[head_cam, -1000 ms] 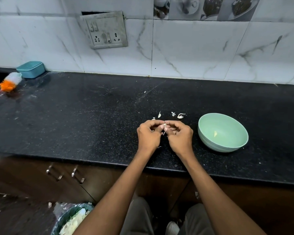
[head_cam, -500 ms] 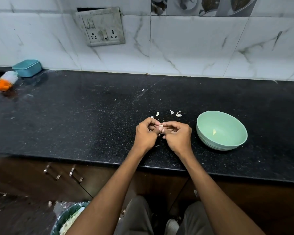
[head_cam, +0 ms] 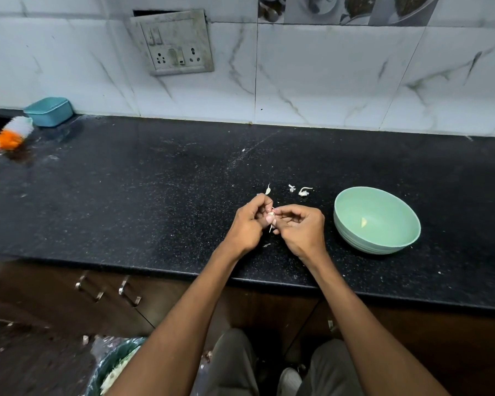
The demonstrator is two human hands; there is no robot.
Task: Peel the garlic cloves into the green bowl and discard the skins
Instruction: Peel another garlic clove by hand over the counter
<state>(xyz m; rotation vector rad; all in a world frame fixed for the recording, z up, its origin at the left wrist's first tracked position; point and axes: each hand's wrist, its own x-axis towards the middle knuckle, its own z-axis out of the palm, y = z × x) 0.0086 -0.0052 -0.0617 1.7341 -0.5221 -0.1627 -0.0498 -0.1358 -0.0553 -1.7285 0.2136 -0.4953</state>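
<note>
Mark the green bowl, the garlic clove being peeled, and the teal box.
green bowl (head_cam: 355, 205): head view, bare left inner wall.
garlic clove (head_cam: 270, 217): head view, pale part showing between both hands.
teal box (head_cam: 47, 109): head view, lid top.

Home kitchen: black speckled stone counter (head_cam: 126, 195); white marble-look wall tiles (head_cam: 326, 81) with food-print border; switch-and-socket plate (head_cam: 173, 42) far left; brown cabinets (head_cam: 69, 295) below with metal handles (head_cam: 129, 291); lined waste bin (head_cam: 112, 367) near left.

Green bowl (head_cam: 377, 221) on speckled black counter (head_cam: 126, 201); teal box (head_cam: 48, 111); white grey-veined tiles (head_cam: 326, 75).
</note>
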